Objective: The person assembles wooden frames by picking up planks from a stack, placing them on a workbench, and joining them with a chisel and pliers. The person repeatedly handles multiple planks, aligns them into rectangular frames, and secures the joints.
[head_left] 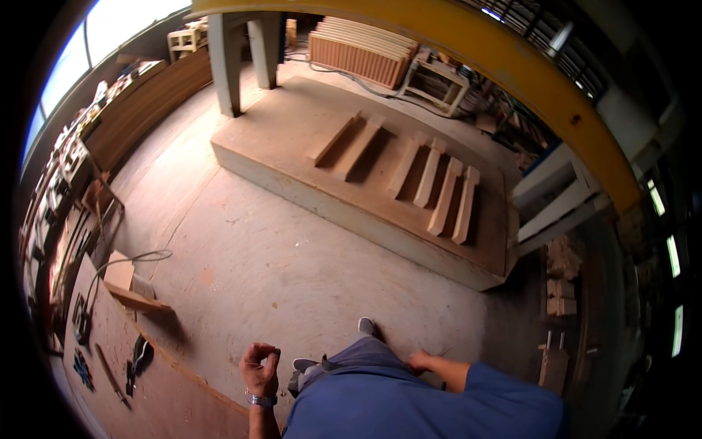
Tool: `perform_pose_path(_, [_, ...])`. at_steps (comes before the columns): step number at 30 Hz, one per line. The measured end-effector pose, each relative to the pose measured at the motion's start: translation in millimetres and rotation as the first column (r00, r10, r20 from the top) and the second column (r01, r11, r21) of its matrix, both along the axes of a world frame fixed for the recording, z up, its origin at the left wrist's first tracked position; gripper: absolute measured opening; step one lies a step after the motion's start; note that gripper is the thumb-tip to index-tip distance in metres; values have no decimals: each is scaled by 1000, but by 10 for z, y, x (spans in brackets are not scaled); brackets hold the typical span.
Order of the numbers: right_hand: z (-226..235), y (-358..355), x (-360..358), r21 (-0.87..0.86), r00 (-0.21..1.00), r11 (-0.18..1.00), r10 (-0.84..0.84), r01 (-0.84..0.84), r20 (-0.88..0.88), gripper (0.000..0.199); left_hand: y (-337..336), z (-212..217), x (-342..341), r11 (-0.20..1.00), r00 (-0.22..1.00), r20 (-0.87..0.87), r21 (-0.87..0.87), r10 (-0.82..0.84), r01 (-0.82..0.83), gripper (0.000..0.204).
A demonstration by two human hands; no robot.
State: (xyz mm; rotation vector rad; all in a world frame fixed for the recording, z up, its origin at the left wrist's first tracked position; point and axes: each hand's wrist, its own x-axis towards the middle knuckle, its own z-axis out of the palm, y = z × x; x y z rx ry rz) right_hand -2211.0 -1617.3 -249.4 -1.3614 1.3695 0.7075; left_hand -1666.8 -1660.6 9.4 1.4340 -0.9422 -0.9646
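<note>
My left hand (260, 368), with a metal-banded watch (261, 399) on the wrist, hangs in front of my left side. Its fingers are curled in; anything inside them is hidden. By my right hip is my right hand (420, 361), small and blurred, its fingers not clear enough to read. Neither hand reaches the low wide platform (292, 192) ahead of me. Several wooden bars (360, 148) with shaped ends lie side by side on it, in slanting rows.
A yellow beam (512, 62) on grey legs spans the platform. At lower left, a work table (172, 395) carries dark hand tools (137, 358) and a long thin stick (110, 372); wooden boards (135, 296) stand at its edge. Stacked slatted wood (358, 55) and a small stand (437, 84) sit behind.
</note>
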Motion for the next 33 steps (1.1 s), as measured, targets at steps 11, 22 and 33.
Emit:
perform_pose_path(11, [307,-957,-1435,10,612,613,-790,790,25,34,-1217,2628,-2674,537,565,-250,-730,-786,423,21])
perform_pose_path(22, [470,-1497,-2462,-58,424,420,-893,906,148,27,-1880,3057,-4247,370,88,-373,-807,-924,461,9])
perform_pose_path(33, [532,-684,-2796,19,400,400,-915,916,-53,28,-2169,2644,-4397,435,-19,-476,-818,-879,377,11])
